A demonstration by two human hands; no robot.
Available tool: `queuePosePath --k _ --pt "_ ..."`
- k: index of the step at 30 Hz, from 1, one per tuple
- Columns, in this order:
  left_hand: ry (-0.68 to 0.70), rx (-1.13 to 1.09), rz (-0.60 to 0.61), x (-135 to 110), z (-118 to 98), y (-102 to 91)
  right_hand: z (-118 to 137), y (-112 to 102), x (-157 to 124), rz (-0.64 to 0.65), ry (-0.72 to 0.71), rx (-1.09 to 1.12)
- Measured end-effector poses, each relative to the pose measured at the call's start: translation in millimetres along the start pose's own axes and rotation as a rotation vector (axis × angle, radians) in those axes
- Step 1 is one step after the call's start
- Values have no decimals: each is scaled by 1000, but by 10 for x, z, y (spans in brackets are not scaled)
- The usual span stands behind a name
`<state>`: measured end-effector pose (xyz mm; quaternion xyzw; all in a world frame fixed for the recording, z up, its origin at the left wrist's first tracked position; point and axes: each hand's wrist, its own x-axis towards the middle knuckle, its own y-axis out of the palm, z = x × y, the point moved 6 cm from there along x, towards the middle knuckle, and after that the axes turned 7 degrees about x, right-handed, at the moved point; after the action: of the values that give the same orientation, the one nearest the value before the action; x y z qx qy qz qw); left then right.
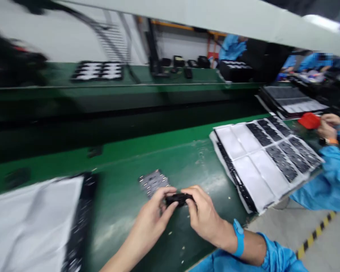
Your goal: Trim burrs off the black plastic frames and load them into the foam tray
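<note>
Between my two hands is a small black part (179, 199), pinched at both ends above the green workbench (119, 211). My left hand (155, 209) has its thumb and fingers closed round the left end. On the other end, my right hand (202, 211) grips with thumb and forefinger; a blue strap circles that wrist. The exact kind of part cannot be made out, as the fingers cover much of it. Just behind my left hand, a flat grey-black panel (153, 182) with small shiny metal pieces lies on the bench, partly hidden by the fingers.
A white-lined tray stack (252, 151) with rows of dark parts stands at the right. Another white-covered stack (31, 223) fills the left. A co-worker's hands (328, 126) hold something red (309, 120) at far right. Behind runs a green shelf (141, 78) with black devices.
</note>
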<state>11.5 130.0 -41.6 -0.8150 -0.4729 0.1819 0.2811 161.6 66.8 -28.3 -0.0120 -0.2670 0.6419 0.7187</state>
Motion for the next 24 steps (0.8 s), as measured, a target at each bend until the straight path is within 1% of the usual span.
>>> queuePosePath --k 2,3,5,7,8,10,12,13,14,17,19,21,24 --pt "-59 -104 61 162 -104 4 72 -249 -13 -140 16 -4" --pt "-64 -150 113 259 -206 37 93 -381 -36 -218 26 -6" --pt "-35 -212 221 468 -504 151 107 -642 -123 -363 49 -8" --pt "36 -237 309 694 -899 327 79 -905 -258 -483 92 7" --pt "88 -250 352 813 -1118 444 49 -1042 -340 -537 121 25" --pt "216 -298 486 1048 -1566 762 -45 -1338 -520 -642 191 77" --pt "318 -359 661 1263 -1959 1158 -169 -1660 -701 -748 251 143" --pt "350 -380 756 1356 -2119 1374 -238 -1825 -787 -801 274 181" --pt "369 -379 818 1449 -2249 1582 -309 -1986 -870 -854 294 215" --pt "403 -347 950 1654 -2512 2144 -511 -2373 -1069 -953 354 263" --pt "416 -299 1019 1732 -2599 2431 -615 -2528 -1156 -983 395 250" --pt "426 -233 1072 1792 -2638 2628 -692 -2604 -1205 -997 438 234" --pt "445 -114 1122 1877 -2653 2786 -767 -2641 -1224 -991 506 214"
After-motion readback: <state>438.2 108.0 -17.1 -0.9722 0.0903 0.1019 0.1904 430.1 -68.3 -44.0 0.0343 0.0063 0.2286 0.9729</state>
